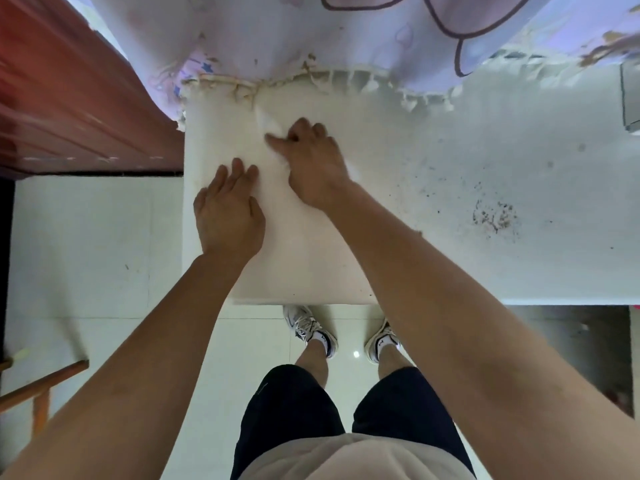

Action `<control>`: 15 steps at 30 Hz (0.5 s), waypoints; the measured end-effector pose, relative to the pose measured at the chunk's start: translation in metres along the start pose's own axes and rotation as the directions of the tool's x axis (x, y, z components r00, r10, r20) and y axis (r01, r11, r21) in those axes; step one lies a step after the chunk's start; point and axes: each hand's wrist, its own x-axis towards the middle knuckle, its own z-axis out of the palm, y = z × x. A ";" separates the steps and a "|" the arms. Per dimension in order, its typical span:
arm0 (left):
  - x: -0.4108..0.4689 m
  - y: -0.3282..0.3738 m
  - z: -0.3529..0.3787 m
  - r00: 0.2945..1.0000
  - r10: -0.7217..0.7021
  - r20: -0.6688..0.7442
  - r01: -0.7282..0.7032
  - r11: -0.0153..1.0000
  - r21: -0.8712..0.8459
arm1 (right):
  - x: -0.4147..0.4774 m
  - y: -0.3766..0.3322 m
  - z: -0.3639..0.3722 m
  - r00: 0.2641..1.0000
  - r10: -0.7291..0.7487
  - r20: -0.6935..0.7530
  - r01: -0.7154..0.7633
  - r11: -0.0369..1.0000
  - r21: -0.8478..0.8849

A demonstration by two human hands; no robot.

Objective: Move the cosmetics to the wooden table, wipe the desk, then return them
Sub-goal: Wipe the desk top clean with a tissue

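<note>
While right hand [313, 161] bunches a white wipe [273, 128] at 11 o'clock, left hand [227, 209] lies flat, empty; sweep toward specks [495, 216] at 3 o'clock. No cosmetics on desk [450, 161].

White desk [433, 188], showing dark speckles in one patch on the right. Pale lilac cloth [311, 32] hanging behind, carrying dark purple outlines, small blue stars and cream fringe. Reddish-brown wooden surface [69, 105] lying at the left. Off-white glossy floor tiles [86, 254] below. Dark navy shorts [287, 410], beige shirt [353, 459], white shoes [308, 327] with dark, perhaps black, trim.
</note>
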 end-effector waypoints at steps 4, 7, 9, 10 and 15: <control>-0.002 0.009 0.004 0.997 -0.081 0.019 0.081 0.997 -0.019 | -0.044 0.044 -0.014 0.992 0.118 -0.052 -0.088 0.912 0.400; -0.009 0.033 0.010 0.992 -0.119 -0.049 0.115 0.991 -0.065 | -0.095 0.112 -0.051 0.866 0.395 -0.306 -0.175 0.814 0.553; -0.017 0.055 0.015 0.993 -0.083 -0.084 0.074 0.992 -0.105 | -0.128 0.165 -0.070 0.719 0.591 -0.366 -0.281 0.729 0.624; -0.021 0.068 0.019 0.995 -0.048 -0.084 0.037 0.992 -0.124 | -0.145 0.191 -0.078 0.619 0.701 -0.353 -0.358 0.652 0.668; -0.036 0.113 0.043 0.997 0.034 -0.064 -0.045 0.984 -0.173 | -0.225 0.273 -0.066 0.138 0.961 -0.241 -0.758 0.259 0.599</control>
